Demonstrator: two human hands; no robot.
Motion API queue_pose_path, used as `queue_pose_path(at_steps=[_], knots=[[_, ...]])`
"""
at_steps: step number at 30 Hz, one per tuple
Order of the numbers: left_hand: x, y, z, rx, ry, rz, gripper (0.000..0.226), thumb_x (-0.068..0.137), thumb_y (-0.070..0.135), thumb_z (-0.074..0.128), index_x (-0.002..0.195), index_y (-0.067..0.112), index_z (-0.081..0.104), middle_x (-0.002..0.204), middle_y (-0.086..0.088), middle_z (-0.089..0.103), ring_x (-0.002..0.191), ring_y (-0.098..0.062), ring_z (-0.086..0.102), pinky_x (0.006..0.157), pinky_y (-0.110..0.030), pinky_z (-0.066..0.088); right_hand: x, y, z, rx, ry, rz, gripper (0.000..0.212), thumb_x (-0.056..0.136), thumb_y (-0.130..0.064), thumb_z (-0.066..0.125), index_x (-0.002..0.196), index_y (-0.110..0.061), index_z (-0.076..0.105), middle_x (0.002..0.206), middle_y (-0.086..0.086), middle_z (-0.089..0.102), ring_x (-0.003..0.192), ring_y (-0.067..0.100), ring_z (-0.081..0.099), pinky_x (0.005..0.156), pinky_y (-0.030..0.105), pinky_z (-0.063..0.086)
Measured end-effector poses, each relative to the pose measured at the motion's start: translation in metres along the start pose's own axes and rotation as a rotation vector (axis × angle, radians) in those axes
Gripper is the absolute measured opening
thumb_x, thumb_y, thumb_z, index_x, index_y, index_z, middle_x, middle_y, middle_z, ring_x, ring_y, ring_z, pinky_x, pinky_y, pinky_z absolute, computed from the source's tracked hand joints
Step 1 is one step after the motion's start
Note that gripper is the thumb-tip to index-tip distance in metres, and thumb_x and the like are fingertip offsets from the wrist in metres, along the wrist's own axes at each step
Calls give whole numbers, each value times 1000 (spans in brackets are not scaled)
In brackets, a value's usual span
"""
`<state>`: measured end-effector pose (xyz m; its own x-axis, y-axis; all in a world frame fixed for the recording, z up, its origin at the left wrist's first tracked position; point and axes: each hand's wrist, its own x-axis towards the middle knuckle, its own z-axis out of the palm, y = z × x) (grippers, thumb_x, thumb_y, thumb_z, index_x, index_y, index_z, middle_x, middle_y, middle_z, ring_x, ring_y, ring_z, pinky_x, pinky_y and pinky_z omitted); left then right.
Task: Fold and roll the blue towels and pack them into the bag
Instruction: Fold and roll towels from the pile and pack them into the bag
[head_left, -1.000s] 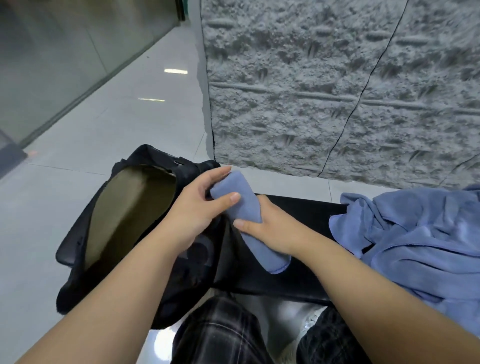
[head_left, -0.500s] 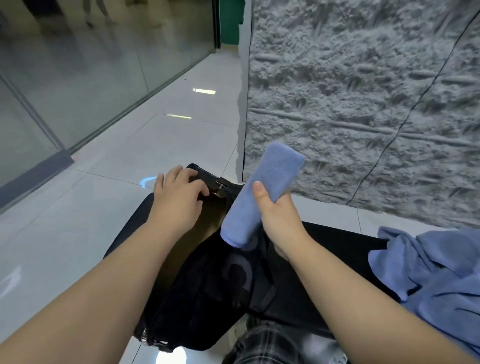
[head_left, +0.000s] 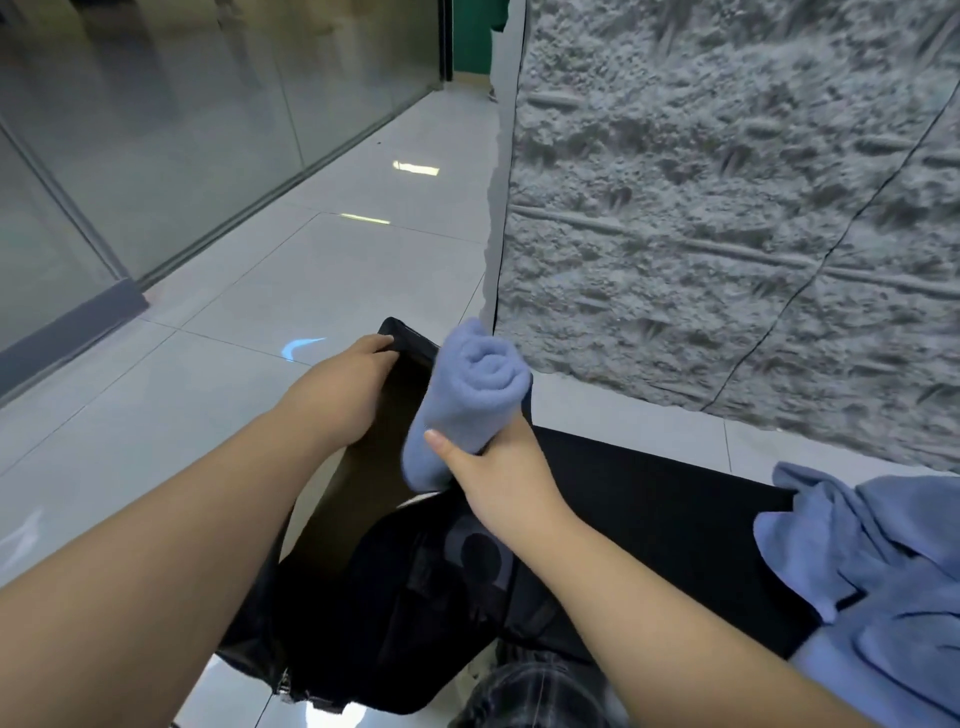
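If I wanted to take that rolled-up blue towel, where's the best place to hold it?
Probably around the middle of the rolled towel, coming from the side as the right hand does, fingers wrapped round so the spiral end stays wound. The left hand holds the bag open.

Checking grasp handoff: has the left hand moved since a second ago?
Yes. The left hand let go of the rolled towel and shifted away to grip the far rim of the bag.
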<state>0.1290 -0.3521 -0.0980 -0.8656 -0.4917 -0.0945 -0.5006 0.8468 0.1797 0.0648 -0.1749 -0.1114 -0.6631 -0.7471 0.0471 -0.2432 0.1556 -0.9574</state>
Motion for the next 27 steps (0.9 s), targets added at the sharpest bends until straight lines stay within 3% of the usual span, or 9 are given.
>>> queue_pose_path(at_steps=[4,7,10,14,17,19,21,25,27], knots=[[-1,0,7,-5,-17,48,45,81,7,51,126,14,50,150,2,28,133,-15,38,93,-36,46,-7,-2,-21,-530,-36,-72,36,88,-32,58,116,-30,36,97,-11,58,81,18,58,71,34,50],[-4,13,5,-16,-40,2,45,83,-4,43,127,4,48,156,1,17,140,-11,24,99,-33,40,-7,0,-40,-787,-28,-102,30,86,-21,53,109,-24,35,97,-5,56,78,24,52,61,35,45],[-3,20,2,-47,-41,-11,61,85,-7,36,142,13,36,157,5,14,141,-14,23,106,-26,29,-6,2,-53,-846,-5,-71,29,85,-15,50,109,-20,35,94,-6,47,78,20,42,53,32,31],[-1,22,-1,-35,-47,3,59,88,-2,36,142,21,37,155,10,21,138,-15,28,106,-27,30,-5,11,-47,-1028,-32,-153,43,80,-9,56,120,-11,40,102,4,51,92,26,52,63,31,30],[5,24,-3,64,58,62,52,91,5,38,138,26,44,153,9,24,131,-21,31,98,-34,37,-3,27,-29,-1215,-29,-286,60,44,-8,74,101,-4,55,78,7,58,65,27,58,52,28,37],[12,25,-5,143,124,137,47,93,9,39,134,31,48,152,7,25,130,-22,28,94,-36,35,0,35,-18,-1293,-32,-324,67,32,-11,75,94,-7,48,69,5,57,57,25,55,50,27,40],[21,30,-5,190,135,195,44,95,13,41,131,35,50,151,6,26,133,-21,23,97,-36,30,2,37,-9,-1331,-66,-315,68,29,-14,74,90,-9,43,67,5,56,56,25,54,50,28,41],[41,42,5,338,79,302,43,95,18,45,131,40,48,151,6,25,137,-18,20,102,-37,26,16,42,7,-1355,-157,-217,62,25,-16,79,81,-9,56,65,7,56,56,26,55,50,30,42],[50,45,9,408,23,339,50,94,11,41,134,40,44,151,5,24,134,-20,24,100,-38,31,24,39,10,-1379,-211,-157,60,46,-22,82,98,-7,57,86,11,60,76,29,59,64,36,46]])
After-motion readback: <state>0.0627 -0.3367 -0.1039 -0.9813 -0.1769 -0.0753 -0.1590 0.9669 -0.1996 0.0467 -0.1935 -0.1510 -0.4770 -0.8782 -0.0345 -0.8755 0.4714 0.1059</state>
